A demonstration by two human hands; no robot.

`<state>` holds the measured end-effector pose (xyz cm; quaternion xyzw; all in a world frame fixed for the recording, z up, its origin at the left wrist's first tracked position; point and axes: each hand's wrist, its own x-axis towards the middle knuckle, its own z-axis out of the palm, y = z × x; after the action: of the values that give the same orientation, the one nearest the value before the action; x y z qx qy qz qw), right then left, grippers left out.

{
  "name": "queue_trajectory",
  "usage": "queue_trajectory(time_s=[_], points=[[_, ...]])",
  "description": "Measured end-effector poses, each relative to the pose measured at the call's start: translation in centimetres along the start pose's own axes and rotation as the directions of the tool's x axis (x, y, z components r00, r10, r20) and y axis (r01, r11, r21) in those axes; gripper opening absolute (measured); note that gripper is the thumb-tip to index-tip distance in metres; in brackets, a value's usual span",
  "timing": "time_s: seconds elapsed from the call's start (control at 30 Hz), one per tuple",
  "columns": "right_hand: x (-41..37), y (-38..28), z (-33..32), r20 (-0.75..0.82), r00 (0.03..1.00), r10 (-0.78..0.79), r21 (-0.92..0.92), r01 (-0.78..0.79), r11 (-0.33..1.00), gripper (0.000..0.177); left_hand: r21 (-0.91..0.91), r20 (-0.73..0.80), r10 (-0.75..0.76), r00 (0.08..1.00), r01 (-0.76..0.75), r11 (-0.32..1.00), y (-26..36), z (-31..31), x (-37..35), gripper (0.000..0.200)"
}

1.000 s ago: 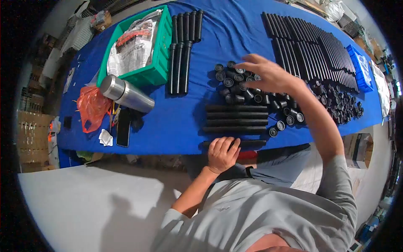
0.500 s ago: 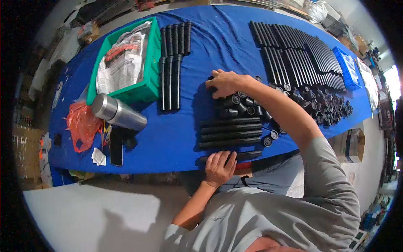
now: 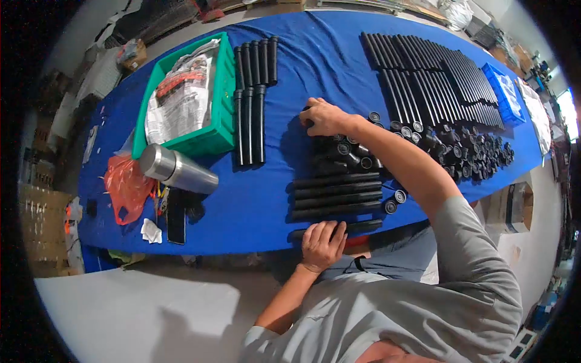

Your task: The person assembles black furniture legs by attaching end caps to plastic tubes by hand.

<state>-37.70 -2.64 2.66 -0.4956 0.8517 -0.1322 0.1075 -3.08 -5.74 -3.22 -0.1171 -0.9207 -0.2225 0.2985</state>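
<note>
My left hand (image 3: 324, 245) is at the table's front edge, its fingers closed over a black tube (image 3: 366, 225) that lies crosswise. Farther in, my right hand (image 3: 328, 118) is raised at the far left of a heap of black end caps (image 3: 348, 151). Its fingers are pinched on a dark piece, apparently a black end cap (image 3: 309, 122), mostly covered by the hand. Between my hands, several black tubes (image 3: 337, 195) lie side by side. Two loose round caps (image 3: 394, 202) rest by their right ends.
Tubes with wider ends (image 3: 249, 127) lie beside a green crate (image 3: 221, 103) of newspaper. A steel flask (image 3: 181, 170), red plastic bag (image 3: 126, 187) and phone (image 3: 176, 218) are at left. Rows of black tubes (image 3: 423, 85), more caps (image 3: 466, 154) and a blue basket (image 3: 505, 97) are at right.
My right hand has shifted slightly away from the heap, toward the far side, with the dark piece in its fingers. The left hand stays on its tube. The whole view has moved a little.
</note>
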Motion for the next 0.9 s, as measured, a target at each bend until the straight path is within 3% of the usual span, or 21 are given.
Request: queue_trajectory(time_s=[0.1,0.3,0.4,0.47,0.63,0.67,0.9], points=[[0.0,0.1,-0.2,-0.007,1.0,-0.015,0.022,0.015,1.0,0.03,-0.007,0.008,-0.003,1.0,0.003,1.0,-0.1,0.2,-0.2,0.032],[-0.2,2.8,-3.9,-0.198,0.978,-0.07,0.026,0.077,0.997,0.031,0.005,-0.007,-0.003,1.0,0.003,1.0,0.1,0.3,-0.1,0.034],[-4.1,3.6,-8.2,-0.268,0.958,-0.098,-0.02,0.096,0.995,0.031,0.034,0.0,-0.005,1.0,0.005,0.999,0.1,0.3,-0.1,0.034],[-8.3,3.9,-11.2,-0.223,0.969,-0.109,0.008,0.114,0.993,0.029,0.034,0.01,0.006,1.0,-0.006,0.999,0.2,0.2,0.2,0.033],[-21.0,5.2,-15.6,-0.078,0.984,0.162,-0.081,-0.168,0.982,0.026,0.044,0.013,0.032,0.999,-0.032,0.999,0.1,0.5,-0.3,0.034],[-23.5,6.5,-15.1,-0.143,0.973,0.183,-0.046,-0.191,0.98,0.026,0.051,0.014,0.034,0.999,-0.035,0.998,0.1,0.5,-0.2,0.034],[-35.3,10.7,-13.5,-0.125,0.905,0.406,0.011,-0.408,0.913,0.028,0.091,0.003,0.057,0.998,-0.057,0.994,0.0,0.7,-0.4,0.033]])
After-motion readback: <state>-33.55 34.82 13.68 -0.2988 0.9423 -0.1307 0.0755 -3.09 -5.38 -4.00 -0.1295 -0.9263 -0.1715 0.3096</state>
